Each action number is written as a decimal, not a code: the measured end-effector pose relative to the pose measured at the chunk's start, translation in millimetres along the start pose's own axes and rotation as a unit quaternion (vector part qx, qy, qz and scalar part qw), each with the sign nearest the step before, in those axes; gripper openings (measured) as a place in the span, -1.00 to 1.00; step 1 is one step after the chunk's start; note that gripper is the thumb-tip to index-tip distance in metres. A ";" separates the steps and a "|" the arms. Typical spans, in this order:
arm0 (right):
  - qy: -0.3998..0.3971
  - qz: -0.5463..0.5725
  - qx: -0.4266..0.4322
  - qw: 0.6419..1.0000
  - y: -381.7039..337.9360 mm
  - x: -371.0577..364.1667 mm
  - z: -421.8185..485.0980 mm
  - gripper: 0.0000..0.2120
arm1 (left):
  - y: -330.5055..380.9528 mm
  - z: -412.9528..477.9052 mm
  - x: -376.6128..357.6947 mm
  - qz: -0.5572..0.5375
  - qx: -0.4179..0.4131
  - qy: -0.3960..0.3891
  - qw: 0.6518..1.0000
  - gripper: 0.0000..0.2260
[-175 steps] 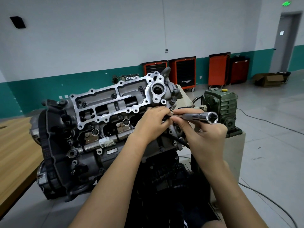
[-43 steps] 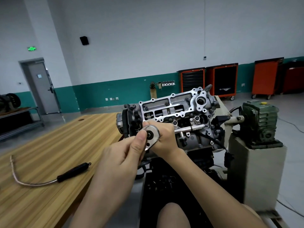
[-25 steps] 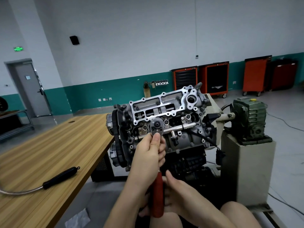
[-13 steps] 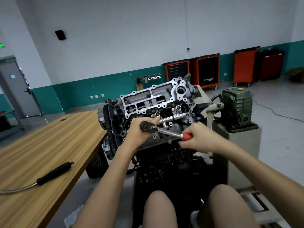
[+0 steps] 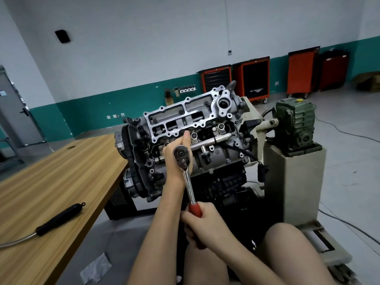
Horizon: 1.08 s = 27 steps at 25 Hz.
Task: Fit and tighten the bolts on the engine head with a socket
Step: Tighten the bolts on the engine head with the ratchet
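- Engine head point(image 5: 224, 153) of grey cast metal, with a bright silver frame bolted along its top, sits tilted toward the camera on a stand in the middle of the head view, just right of the wooden table point(image 5: 51, 182).
- A chrome ratchet wrench point(image 5: 188, 182) with a red handle stands against the near face of the engine head, its round head up and its handle pointing down toward the person.
- The left hand point(image 5: 170, 159) is cupped behind the wrench's round head, fingers curled around it and one finger pointing up; the socket is hidden behind it.
- The right hand point(image 5: 205, 225) is wrapped tight around the red handle, low and near the person's bare knees.
- On the table, well left of the engine, lies a black-handled tool point(image 5: 59, 219) with a bent metal tube.
- A green gearbox point(image 5: 296, 124) sits on a grey pedestal point(image 5: 294, 182) right of the engine.
- Orange tool cabinets point(image 5: 255, 77) line the far wall.
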State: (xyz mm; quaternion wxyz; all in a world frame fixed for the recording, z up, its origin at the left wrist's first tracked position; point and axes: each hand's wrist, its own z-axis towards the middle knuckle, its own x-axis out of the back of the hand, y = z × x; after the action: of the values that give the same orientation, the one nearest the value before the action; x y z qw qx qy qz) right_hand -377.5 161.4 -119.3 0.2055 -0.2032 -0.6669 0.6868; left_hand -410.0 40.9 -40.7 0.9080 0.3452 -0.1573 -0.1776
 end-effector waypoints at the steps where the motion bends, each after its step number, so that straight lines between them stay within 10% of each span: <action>1: 0.010 -0.049 -0.006 0.999 -2.4 9.6 4.2 -0.70 | -1.6 1.6 2.1 0.010 0.000 -0.022 1.000 -0.50; 3: 0.044 -0.266 0.009 0.963 -25.9 52.6 10.4 -0.70 | -4.4 4.9 8.5 0.046 -0.027 -0.075 0.996 -0.49; 6: 0.067 -0.588 0.091 0.801 -96.0 115.9 23.1 -0.72 | -5.4 12.2 19.0 0.081 -0.079 -0.147 0.983 -0.49; 9: 0.095 -0.680 0.165 0.708 -129.8 130.3 31.5 -0.73 | -7.2 9.4 18.2 0.044 -0.066 -0.132 0.988 -0.51; 11: 0.142 -0.646 0.139 0.737 -102.5 123.3 22.6 -0.71 | -6.4 3.2 11.4 0.012 -0.043 -0.075 0.996 -0.50; 16: 0.105 -0.220 0.052 0.968 -7.6 35.9 2.2 -0.64 | -10.6 -0.9 -1.1 -0.021 -0.023 -0.005 1.000 -0.51; 20: 0.018 -0.137 0.002 0.990 -8.8 32.7 9.2 -0.66 | -15.8 2.3 7.7 0.015 -0.066 -0.054 0.996 -0.50; 24: 0.077 -0.565 0.101 0.815 -90.8 122.0 29.4 -0.70 | -15.2 13.1 16.6 0.050 -0.121 -0.133 0.982 -0.49; 27: 0.073 -0.687 0.169 0.703 -138.4 140.8 44.8 -0.78 | -17.5 10.3 16.5 0.030 -0.110 -0.126 0.985 -0.53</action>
State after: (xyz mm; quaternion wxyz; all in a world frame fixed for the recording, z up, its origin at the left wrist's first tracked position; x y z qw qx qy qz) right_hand -518.0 205.6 19.6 0.6990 0.3000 -0.4773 0.4399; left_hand -403.3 15.7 -42.6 0.9183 0.2135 -0.2605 -0.2081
